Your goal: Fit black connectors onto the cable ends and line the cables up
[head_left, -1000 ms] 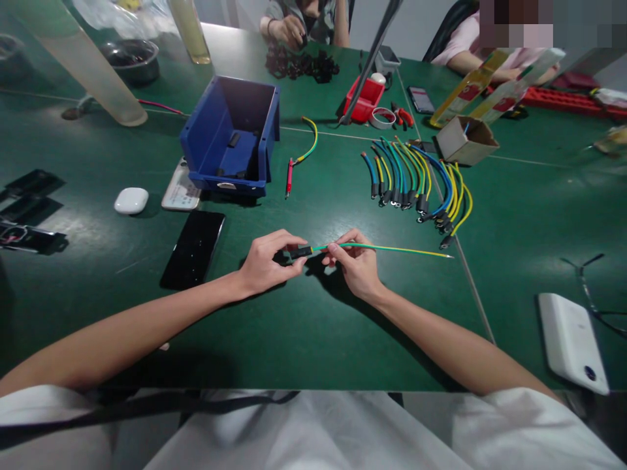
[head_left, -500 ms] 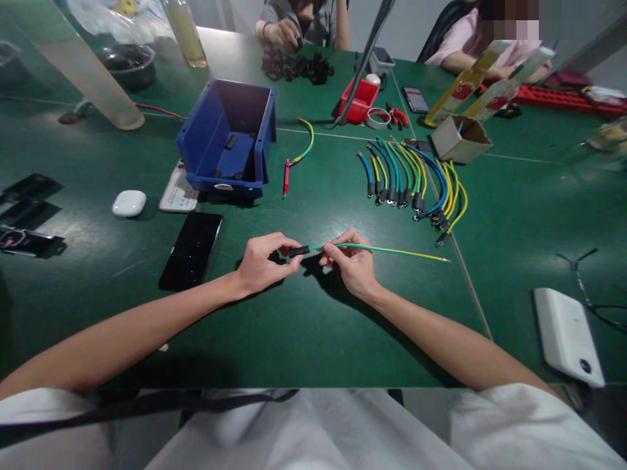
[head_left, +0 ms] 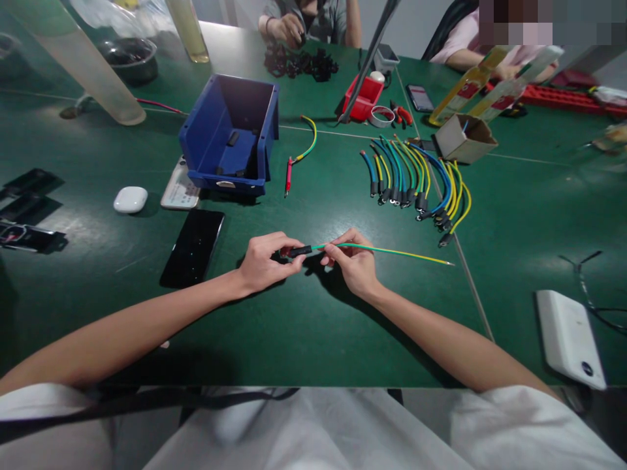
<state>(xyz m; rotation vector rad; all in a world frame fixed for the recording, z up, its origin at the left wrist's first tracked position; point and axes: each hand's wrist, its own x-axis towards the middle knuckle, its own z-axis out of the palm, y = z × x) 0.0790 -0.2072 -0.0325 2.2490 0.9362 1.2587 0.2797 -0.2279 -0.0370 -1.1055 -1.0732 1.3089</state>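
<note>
A thin green-and-yellow wire (head_left: 396, 252) runs level above the green table (head_left: 304, 326), its bare tip pointing right. My left hand (head_left: 264, 262) pinches the black sleeve (head_left: 300, 250) at the wire's left end. My right hand (head_left: 353, 262) is closed on the wire just to the right of the sleeve. Beyond the hands lies a row of several short blue and yellow-green wires with black ends (head_left: 416, 183).
A blue bin (head_left: 230, 134) stands at the back left, with a black phone (head_left: 192, 248) and a white case (head_left: 130, 199) nearer me. A single wire with a red end (head_left: 300, 156) lies beside the bin. A white device (head_left: 571, 338) sits at the right. Other people work at the far edge.
Both hands keep their grip on the sleeve and the wire; they have barely moved. Only the view has shifted slightly.
</note>
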